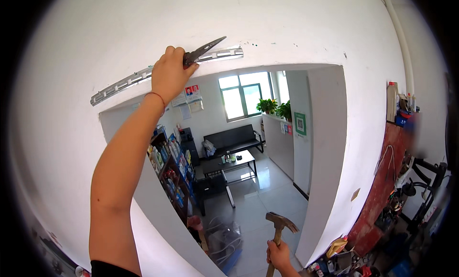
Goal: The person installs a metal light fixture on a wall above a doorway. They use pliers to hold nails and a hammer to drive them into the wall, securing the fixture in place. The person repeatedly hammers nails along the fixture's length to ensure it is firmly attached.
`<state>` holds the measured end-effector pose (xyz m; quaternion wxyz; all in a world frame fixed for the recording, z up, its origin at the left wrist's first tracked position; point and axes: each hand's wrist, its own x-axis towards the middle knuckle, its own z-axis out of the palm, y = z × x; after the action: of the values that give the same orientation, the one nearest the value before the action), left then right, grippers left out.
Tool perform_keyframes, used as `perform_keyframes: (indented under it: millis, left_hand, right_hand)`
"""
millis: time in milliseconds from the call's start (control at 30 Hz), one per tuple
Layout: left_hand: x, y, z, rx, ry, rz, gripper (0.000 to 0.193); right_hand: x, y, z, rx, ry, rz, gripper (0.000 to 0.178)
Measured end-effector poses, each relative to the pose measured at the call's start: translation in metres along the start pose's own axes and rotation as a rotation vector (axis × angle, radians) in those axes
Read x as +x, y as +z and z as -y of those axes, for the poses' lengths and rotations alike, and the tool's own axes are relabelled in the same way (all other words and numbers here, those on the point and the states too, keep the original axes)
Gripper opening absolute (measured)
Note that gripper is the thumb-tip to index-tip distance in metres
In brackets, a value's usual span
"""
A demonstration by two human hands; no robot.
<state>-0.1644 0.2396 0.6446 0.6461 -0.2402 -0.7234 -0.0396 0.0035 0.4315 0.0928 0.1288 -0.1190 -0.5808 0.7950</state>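
Above a wide doorway, a slotted silver metal rail [125, 84] lies along the white wall, tilted up toward its right end. My left hand [170, 72] is raised to it, fingers closed around dark, long-nosed pliers [205, 48]. The jaws of the pliers point up and to the right, across the upper side of the rail. Part of the rail's middle is hidden behind that hand. Low in the view, my right hand [280, 256] grips the wooden handle of a claw hammer [281, 221], its head upward, apart from the wall.
The doorway's right jamb [325, 148] stands beside the hammer. Through the opening are a shelf of bottles [167, 167], a low table [241, 160], a black bench [232, 139] and potted plants [267, 105]. At right, a red cabinet [377, 186] stands near cluttered tools and containers.
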Motion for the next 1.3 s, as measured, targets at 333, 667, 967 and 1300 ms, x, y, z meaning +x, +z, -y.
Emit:
perform_keyframes:
  millis: [333, 667, 967, 1300]
  left_hand:
    - [-0.191, -0.030, -0.016, -0.415, -0.162, 0.421, 0.038]
    - [-0.741, -0.090, -0.107, -0.597, -0.476, 2.028, 0.044]
    - [-0.828, -0.152, -0.058, -0.541, -0.349, 2.314, 0.045]
    - [-0.622, -0.120, -0.141, -0.729, -1.131, 1.958, 0.038]
  right_hand:
    - [-0.039, -0.050, -0.103, -0.742, -0.052, -0.211, 0.033]
    - [-0.223, -0.166, -0.246, -0.981, 0.981, -0.155, 0.048]
    - [-0.391, -0.222, -0.305, -0.589, 1.358, -0.462, 0.038]
    - [-0.215, -0.236, -0.325, -0.748, 0.563, -0.273, 0.028]
